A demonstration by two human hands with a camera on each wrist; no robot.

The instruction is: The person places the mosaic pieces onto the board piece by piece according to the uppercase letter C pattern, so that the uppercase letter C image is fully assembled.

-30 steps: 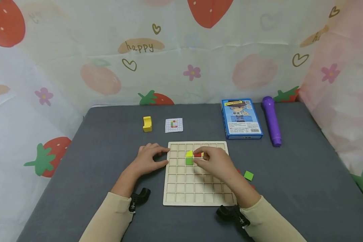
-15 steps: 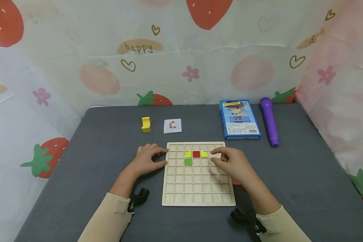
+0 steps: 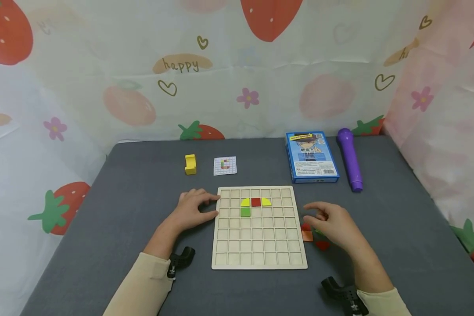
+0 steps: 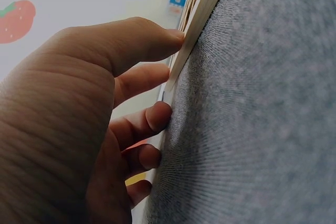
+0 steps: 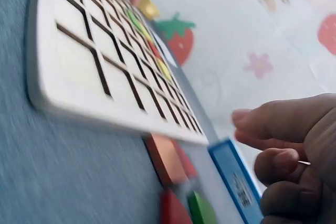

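A pale wooden grid board lies flat on the table. Set in its upper cells are a yellow curved piece, a red square, another yellow curved piece and, below the first, a green square. My left hand touches the board's left edge with thumb and index finger. Right of the board, my right hand hovers over loose pieces, holding nothing, thumb and index finger apart. Among these are an orange piece, a red piece and a green piece; the hand partly covers them in the head view.
Behind the board lie a yellow notched block and a small pattern card. A blue box and a purple microphone-shaped object are at the back right. A printed curtain hangs behind the table.
My right hand has moved from over the board's coloured pieces rightward, off the board, to the loose pieces. The left hand has stayed at the board's left edge.
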